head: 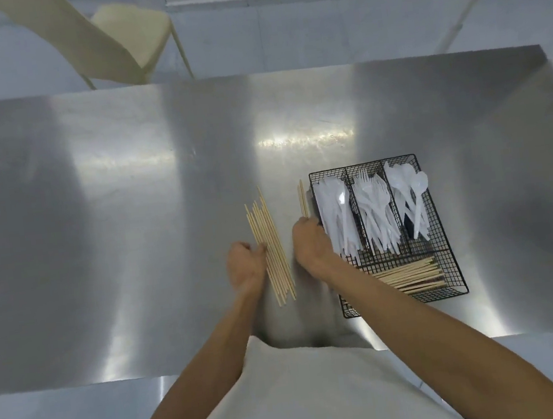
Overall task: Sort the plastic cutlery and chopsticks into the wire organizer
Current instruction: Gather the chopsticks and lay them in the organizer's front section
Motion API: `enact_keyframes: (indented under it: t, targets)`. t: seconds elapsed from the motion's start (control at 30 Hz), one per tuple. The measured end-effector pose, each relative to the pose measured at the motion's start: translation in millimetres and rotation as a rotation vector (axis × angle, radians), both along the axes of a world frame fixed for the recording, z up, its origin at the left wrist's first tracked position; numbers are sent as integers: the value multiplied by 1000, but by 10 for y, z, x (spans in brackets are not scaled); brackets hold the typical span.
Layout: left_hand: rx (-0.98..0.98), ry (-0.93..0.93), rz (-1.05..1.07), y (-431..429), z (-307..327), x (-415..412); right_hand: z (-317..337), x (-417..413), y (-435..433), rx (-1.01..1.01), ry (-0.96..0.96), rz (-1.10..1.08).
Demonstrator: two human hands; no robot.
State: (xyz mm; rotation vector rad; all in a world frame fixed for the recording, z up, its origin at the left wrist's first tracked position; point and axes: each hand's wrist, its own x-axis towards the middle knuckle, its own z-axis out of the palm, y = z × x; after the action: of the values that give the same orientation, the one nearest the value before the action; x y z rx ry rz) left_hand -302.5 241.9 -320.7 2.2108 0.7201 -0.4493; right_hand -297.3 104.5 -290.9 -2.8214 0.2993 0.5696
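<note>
A black wire organizer (442, 225) sits on the steel table at the right. Its three upright compartments hold white plastic knives (336, 216), forks (375, 215) and spoons (411, 194). The long front compartment holds wooden chopsticks (413, 276). A loose row of chopsticks (270, 244) lies on the table left of the organizer. My left hand (245, 268) rests curled against the left side of that row. My right hand (310, 243) is closed around a few chopsticks (302, 199) that point away from me, just beside the organizer's left wall.
The steel table (128, 191) spans the whole view, its near edge against my white apron. A cream chair (118, 44) stands beyond the far edge on the left. White cabinets line the back wall.
</note>
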Motion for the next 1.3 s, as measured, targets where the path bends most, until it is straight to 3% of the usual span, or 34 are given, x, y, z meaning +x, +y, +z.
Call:
enact_keyframes:
  t: [0.13,0.33,0.5,0.77,1.1,1.3]
  targets:
    - [-63,94,70,-92,-41,39,-157,100,70,-63,-15,-55]
    - [-185,219,175,-153,-17,137,-182,134,116,132,102,-286]
    - [-198,207,184,-124,22,179,-183,136,106,197,171,-307]
    - [-187,65,271,5,38,112,-260,33,37,361,-27,-427]
    - [-123,100,231,-363,57,171,-235,48,206,289,38,-470]
    - [-154,159,220,-285,97,265,-262,71,135,418,43,-466]
